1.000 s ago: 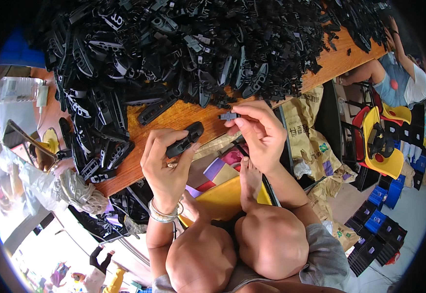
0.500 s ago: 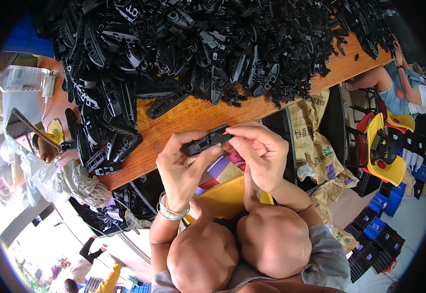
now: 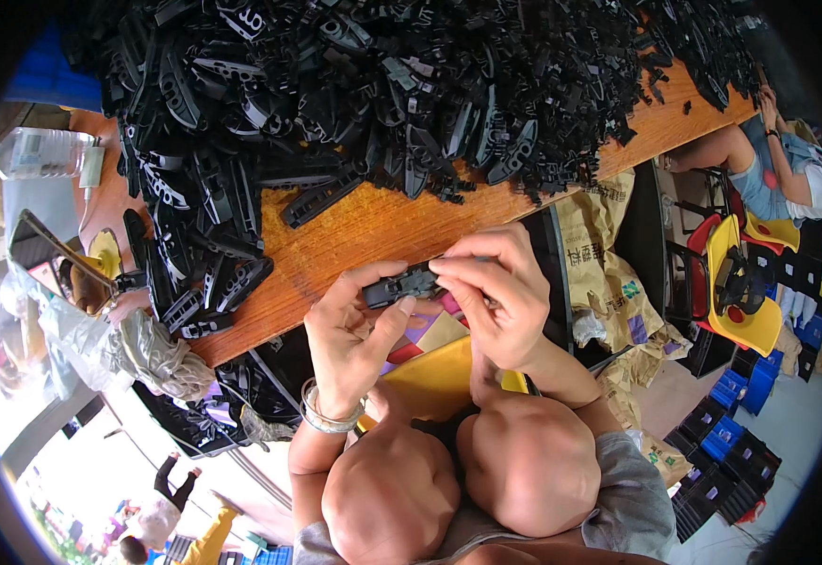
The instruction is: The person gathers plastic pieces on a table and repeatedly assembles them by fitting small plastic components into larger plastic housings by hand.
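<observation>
Just off the table's near edge, above my knees, my left hand [image 3: 354,334] pinches a small black plastic part [image 3: 395,288] between thumb and fingers. Thumb and fingertips of my right hand [image 3: 497,294] close on the right end of the same part. Its elongated body has recesses on its upper side; the fingers cover both ends. Beyond my hands, a large heap of similar black plastic parts [image 3: 335,104] covers most of the wooden table [image 3: 335,240]. Some longer pieces lie loose at its near left corner.
A phone on a stand [image 3: 62,259] and a clear plastic bottle [image 3: 43,153] are at the left. Brown paper sacks [image 3: 604,273] stand right of the table. Farther right are a yellow chair [image 3: 740,292], a seated person [image 3: 788,169] and black and blue crates [image 3: 731,452].
My right hand has shifted slightly up and left, its fingers drawn closer together over the part's right end. Both hands keep hold of the part. A person at lower left has moved.
</observation>
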Demonstrator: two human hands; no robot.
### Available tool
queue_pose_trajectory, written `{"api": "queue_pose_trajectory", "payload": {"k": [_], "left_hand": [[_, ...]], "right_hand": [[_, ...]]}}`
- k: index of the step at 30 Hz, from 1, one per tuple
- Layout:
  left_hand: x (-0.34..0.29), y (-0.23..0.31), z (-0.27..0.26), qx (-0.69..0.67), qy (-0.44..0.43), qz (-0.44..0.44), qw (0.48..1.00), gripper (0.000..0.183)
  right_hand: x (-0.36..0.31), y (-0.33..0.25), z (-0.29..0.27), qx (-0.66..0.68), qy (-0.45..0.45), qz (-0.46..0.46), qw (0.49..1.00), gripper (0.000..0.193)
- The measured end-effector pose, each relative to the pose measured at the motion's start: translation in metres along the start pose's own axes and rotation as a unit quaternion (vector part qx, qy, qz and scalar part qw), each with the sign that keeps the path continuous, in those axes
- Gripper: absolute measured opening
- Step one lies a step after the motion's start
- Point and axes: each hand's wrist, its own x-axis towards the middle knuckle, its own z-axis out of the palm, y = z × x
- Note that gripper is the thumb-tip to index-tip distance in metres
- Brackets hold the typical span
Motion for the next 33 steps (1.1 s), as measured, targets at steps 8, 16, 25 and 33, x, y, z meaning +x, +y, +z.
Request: {"api": "queue_pose_trajectory", "payload": {"k": [8, 16, 25, 33], "left_hand": [[0.0, -0.005, -0.009, 0.023, 0.006, 0.046, 0.999, 0.021], [0.012, 0.002, -0.03, 0.3, -0.09, 0.21, 0.926, 0.025], [0.052, 0.007, -0.031, 0.619, 0.192, 0.356, 0.673, 0.013], [0.032, 0.0, -0.018, 0.455, 0.138, 0.258, 0.841, 0.016]], "right_hand": [[-0.002, -0.001, -0.004, 0.157, -0.123, 0.174, 0.964, 0.034], [-0.002, 0.017, -0.033, 0.384, -0.278, 0.411, 0.779, 0.019], [-0.001, 0.007, -0.002, 0.01, -0.051, 0.137, 0.989, 0.016], [0.016, 0.031, 0.014, -0.255, 0.069, -0.021, 0.964, 0.024]]}}
